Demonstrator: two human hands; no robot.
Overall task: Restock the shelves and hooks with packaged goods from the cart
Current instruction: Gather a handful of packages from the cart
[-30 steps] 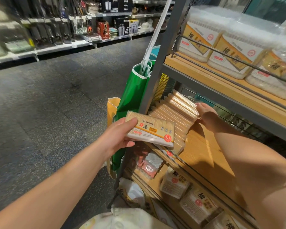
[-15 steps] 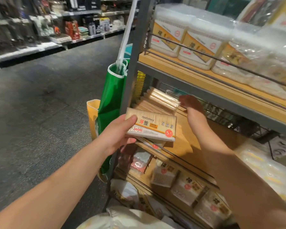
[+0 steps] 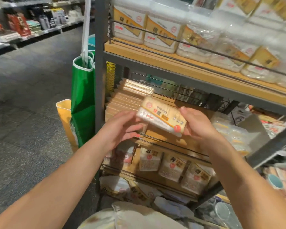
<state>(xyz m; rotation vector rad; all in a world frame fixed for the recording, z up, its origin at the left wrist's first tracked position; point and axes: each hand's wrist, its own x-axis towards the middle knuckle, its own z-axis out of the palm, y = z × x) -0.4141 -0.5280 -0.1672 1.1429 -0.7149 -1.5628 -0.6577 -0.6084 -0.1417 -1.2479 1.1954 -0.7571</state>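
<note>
A flat toothpick pack [image 3: 162, 117] with a white and orange label is held in front of the middle shelf [image 3: 168, 139]. My left hand [image 3: 122, 128] grips its left end and my right hand [image 3: 196, 123] grips its right end. Behind it, at the shelf's left end, a row of the same toothpick packs [image 3: 127, 98] stands tightly on edge. The wooden board to the right of that row is bare.
The upper shelf [image 3: 155, 58] holds cotton swab boxes [image 3: 162, 33] behind a wire rail. Bagged swabs [image 3: 172, 167] fill the lower shelf. A green bag [image 3: 82, 100] and a yellow bag [image 3: 64, 116] hang by the grey upright [image 3: 100, 63]. The aisle floor lies to the left.
My right hand left the row of packs on the shelf and took hold of the right end of the pack in my left hand. The pack moved right and tilted.
</note>
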